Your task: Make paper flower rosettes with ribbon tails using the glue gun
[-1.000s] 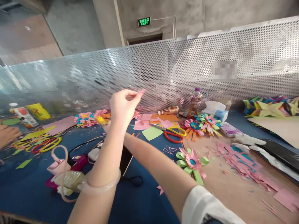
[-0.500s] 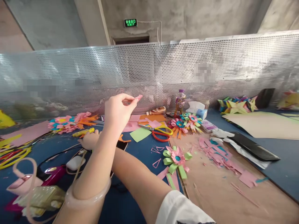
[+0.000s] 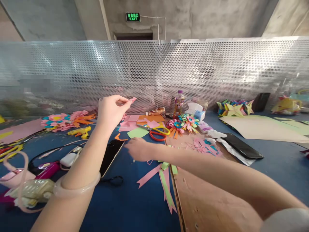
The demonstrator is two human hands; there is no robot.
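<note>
My left hand [image 3: 112,112], raised over the table with a pale bangle on its wrist, pinches a small folded piece of pink paper [image 3: 133,100] between thumb and fingertips. Low over the blue tabletop is my right hand [image 3: 138,149], its fingers pointing left and partly hidden. Whether anything is in them I cannot make out. A small pink paper loop [image 3: 150,162] shows just below it. My right forearm covers most of a pink and green paper flower, whose ribbon tails [image 3: 166,188] stick out beneath. The yellow glue gun [image 3: 80,132] lies left of my left forearm.
Red-and-yellow-handled scissors [image 3: 158,133] lie on coloured paper ahead. Finished paper flowers [image 3: 58,120], a bottle [image 3: 179,104] and a tissue pack [image 3: 199,114] stand along the perforated metal screen [image 3: 135,74]. Phones [image 3: 112,154], cables and a brown board [image 3: 207,196] are nearer.
My right hand has left the yellow glue gun and moved right, out from under my left arm. The left hand keeps the pink paper, and the view has shifted slightly.
</note>
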